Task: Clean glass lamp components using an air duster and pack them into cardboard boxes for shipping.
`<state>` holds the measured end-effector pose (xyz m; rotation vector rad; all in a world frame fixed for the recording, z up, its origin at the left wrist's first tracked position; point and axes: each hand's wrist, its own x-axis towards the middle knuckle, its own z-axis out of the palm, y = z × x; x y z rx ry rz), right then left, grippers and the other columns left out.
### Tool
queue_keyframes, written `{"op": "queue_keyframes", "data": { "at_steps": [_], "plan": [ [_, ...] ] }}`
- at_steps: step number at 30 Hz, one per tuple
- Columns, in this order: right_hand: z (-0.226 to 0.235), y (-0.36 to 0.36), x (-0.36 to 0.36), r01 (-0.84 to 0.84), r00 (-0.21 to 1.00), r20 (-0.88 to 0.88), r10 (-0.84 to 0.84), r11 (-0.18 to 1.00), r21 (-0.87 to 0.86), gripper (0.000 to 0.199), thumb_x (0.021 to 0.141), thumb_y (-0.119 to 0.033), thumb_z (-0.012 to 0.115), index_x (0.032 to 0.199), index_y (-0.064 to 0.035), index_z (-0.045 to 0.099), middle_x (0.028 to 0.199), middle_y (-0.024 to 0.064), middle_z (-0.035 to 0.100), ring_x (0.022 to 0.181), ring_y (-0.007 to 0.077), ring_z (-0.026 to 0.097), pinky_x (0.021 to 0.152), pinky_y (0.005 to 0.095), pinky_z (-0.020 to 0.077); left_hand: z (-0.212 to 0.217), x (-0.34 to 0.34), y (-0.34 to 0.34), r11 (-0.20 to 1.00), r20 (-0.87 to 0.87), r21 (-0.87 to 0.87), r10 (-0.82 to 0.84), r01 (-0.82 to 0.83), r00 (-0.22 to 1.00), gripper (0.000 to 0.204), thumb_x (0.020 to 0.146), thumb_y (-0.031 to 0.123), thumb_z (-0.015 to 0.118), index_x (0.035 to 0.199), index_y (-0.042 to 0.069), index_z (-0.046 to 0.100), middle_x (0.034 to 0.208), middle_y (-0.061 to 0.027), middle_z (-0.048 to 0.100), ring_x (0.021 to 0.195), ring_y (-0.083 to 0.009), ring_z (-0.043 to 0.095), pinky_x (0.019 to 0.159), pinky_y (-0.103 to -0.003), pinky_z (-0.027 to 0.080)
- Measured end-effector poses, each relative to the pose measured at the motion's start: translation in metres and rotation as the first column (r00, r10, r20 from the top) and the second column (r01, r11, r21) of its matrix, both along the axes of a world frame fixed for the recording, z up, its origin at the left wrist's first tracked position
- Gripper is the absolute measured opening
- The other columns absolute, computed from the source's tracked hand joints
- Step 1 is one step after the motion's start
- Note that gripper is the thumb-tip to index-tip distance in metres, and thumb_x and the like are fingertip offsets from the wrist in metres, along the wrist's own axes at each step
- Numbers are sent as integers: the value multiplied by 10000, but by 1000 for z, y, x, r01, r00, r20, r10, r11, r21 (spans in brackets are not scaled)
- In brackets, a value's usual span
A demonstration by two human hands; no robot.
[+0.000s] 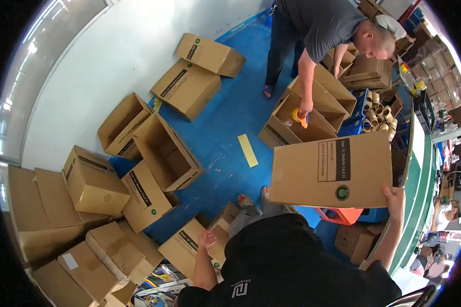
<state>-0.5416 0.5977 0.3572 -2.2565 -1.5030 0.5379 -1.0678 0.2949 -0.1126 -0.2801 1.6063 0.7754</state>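
On the right, my right hand grips the lower right corner of a brown cardboard box. The box is raised in front of me, its printed side and round green mark in view. My left hand is down at my left side, fingers loosely bent and apart, with nothing visible in it. It is nearest to a cardboard box with a black label low on the left; whether they touch I cannot tell.
A co-worker holds an orange tape dispenser over open boxes. Cardboard tubes fill a blue crate beside them. Several boxes crowd the blue floor on the left. A green-edged bench runs along the right.
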Motion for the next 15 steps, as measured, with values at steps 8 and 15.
{"op": "queue_keyframes", "data": {
  "at_steps": [8, 15],
  "plan": [
    [-148, -1, -47, -173, 983, 38, 182, 971, -164, 446, 774, -311, 701, 508, 22, 569, 426, 97, 450, 456, 130, 493, 455, 370, 391, 7, 26, 0, 993, 6, -41, 113, -113, 994, 303, 927, 327, 536, 1098, 78, 559, 1047, -115, 640, 915, -261, 657, 796, -401, 555],
    [-395, 88, -19, -117, 932, -354, 79, 989, -88, 382, 788, -335, 685, 883, 33, 647, 741, 136, 651, 574, 215, 596, 500, 385, 469, 14, 30, -28, 984, -55, 105, 149, -143, 987, 435, 966, 390, 482, 1239, 55, 529, 1168, -130, 609, 1012, -281, 633, 845, -430, 545]
  ]
}}
